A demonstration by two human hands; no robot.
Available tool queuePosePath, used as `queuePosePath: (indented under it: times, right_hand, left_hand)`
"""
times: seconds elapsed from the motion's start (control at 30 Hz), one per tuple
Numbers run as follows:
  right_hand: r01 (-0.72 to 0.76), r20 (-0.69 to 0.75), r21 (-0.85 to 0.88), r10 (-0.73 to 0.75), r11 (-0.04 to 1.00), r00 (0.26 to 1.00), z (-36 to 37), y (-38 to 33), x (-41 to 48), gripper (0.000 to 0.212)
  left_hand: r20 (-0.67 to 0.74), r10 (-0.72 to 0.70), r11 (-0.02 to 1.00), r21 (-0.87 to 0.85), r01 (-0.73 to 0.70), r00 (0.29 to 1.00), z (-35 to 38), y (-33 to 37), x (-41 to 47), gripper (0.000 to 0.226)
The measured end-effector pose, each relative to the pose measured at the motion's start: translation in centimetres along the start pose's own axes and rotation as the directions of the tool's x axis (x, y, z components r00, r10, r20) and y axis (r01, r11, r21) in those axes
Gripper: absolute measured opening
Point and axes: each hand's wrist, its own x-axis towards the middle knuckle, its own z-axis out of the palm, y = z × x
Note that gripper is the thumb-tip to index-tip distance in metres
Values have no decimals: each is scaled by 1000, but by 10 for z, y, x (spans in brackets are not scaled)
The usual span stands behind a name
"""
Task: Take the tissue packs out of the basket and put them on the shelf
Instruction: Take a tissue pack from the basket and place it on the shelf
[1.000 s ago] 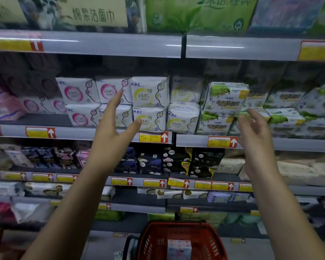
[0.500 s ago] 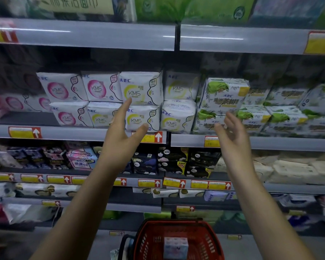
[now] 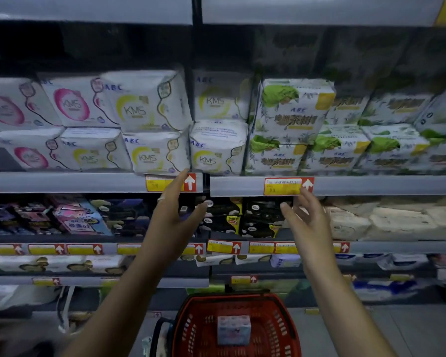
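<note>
left hand [image 3: 174, 219], right hand [image 3: 308, 224] spread empty, boxy tissue pack [image 3: 233, 329] in lattice basket [image 3: 276, 328]

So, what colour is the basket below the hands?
The basket is red, with a slotted wall; the head view shows it best.

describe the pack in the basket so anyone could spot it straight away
Look below the shelves to the red basket, low in the middle of the view. The pack sits on its bottom, a small pale blue-and-pink block, the only thing visible inside.
</note>
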Motion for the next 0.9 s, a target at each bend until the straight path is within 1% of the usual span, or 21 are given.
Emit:
queuePosePath:
  times: [0.1,0.2,0.33,0.43,0.63,0.8,0.9]
  right_hand:
    - [-42,-16,-15,42,999,999,0,27,5,55]
    - [-82,-43,9,83,997,996,1,46,8,51]
    - [-99,-55,-11,98,995,994,4,71,10,50]
    - [-150,-58,-14,149,989,987,7,99,4,49]
    - [-228,-13,-34,227,973,974,9,160,-12,48]
    - [-277,-12,-165,279,947,960,5,222,-28,52]
    - [-315,-8,-194,319,929,948,5,262,-33,54]
  left_hand:
    - [38,-41,999,-26,42,998,20,-17,1,70]
    - [62,-72,996,-55,76,995,35,-28,1,71]
    - [67,-88,995,-38,91,994,50,-46,-1,67]
    - [73,-108,994,-21,110,991,61,-68,-11,66]
    - [98,-260,964,-19,263,961,82,-118,-41,66]
    - [112,-377,922,-53,385,919,103,-165,-67,65]
    - [122,-441,890,-64,451,889,121,-199,-81,64]
